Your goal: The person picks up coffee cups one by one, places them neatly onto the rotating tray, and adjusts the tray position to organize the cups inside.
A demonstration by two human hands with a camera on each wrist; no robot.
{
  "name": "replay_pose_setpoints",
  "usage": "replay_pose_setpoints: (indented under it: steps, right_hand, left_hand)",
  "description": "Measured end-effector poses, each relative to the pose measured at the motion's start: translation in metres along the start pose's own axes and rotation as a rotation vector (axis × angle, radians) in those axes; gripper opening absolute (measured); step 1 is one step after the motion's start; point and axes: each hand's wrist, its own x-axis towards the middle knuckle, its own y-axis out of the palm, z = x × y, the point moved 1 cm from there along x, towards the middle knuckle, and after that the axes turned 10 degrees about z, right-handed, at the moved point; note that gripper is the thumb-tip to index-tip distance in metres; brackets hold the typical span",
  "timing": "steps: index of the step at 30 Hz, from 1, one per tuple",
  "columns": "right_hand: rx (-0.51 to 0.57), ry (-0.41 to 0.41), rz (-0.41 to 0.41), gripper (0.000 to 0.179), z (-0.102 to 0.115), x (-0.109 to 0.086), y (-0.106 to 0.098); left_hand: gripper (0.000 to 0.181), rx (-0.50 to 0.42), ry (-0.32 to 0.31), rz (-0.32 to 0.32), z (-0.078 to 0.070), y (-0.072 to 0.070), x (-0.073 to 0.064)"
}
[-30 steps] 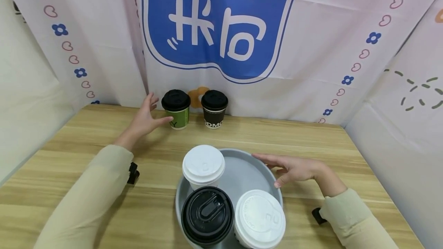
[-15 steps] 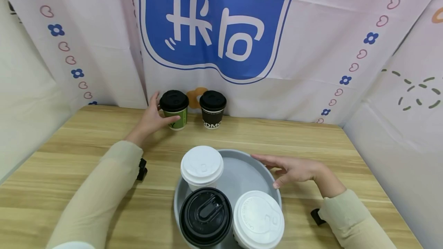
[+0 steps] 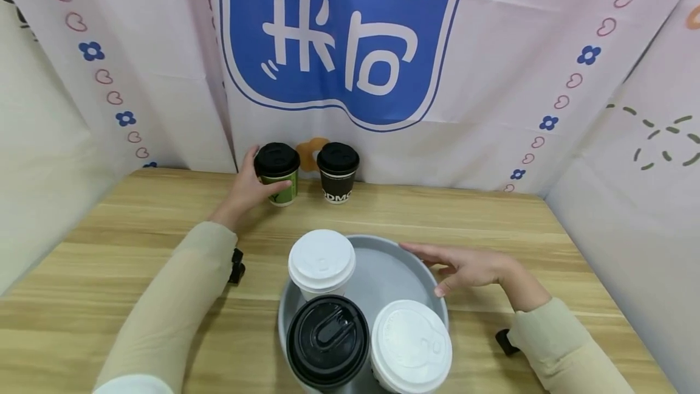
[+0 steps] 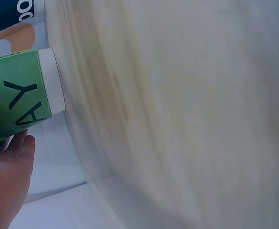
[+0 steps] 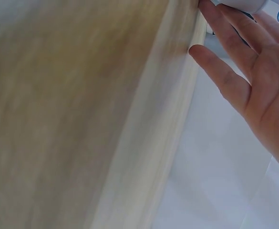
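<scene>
Head view: left hand spread around the green lidded paper cup

I have the green paper cup with a black lid (image 3: 277, 166) standing upright on the wooden table (image 3: 492, 217), close to the back cloth (image 3: 481, 138). The person's left hand (image 3: 246, 190) comes at it from the left, thumb across the front and fingers along the side and partly behind. My left wrist feed shows bent fingers right by the cup's wall, below the letters "AY", but I cannot tell whether they bear on it.

Just right of it stands a black paper cup with a black lid (image 3: 338, 174); an orange flower print (image 3: 308, 154) shows between the two.

Nearer me sits a round grey tray (image 3: 383, 254) with three cups on it: a white-lidded cup (image 3: 321, 260) at the far left, a black-lidded cup (image 3: 328, 342) in front, and a second white-lidded cup (image 3: 411, 345) beside that. At the tray's right rim I see the right hand (image 3: 467, 267), fingers extended, thumb apart, gripping nothing.

A cut-off white round edge (image 3: 133, 385) overlaps the left sleeve (image 3: 169, 303).
</scene>
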Motion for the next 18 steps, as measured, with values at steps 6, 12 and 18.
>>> replay_pose_setpoints:
  steps: [6,12,18]
  right_hand:
    - [0.011,-0.018,0.011,0.090,-0.0011,-0.0004,-0.0002]
    - [0.016,-0.021,0.015,0.091,-0.0006,-0.0008,-0.0002]
    - [0.000,0.001,0.020,0.092,0.0039,0.0005,-0.0015]
  left_hand:
    - [0.113,-0.013,0.017,-0.017,0.0001,0.0003,0.0023]
    - [0.114,-0.018,0.001,0.000,-0.0005,0.0003,0.0031]
    - [0.113,-0.017,-0.008,-0.005,-0.0011,-0.0008,-0.0018]
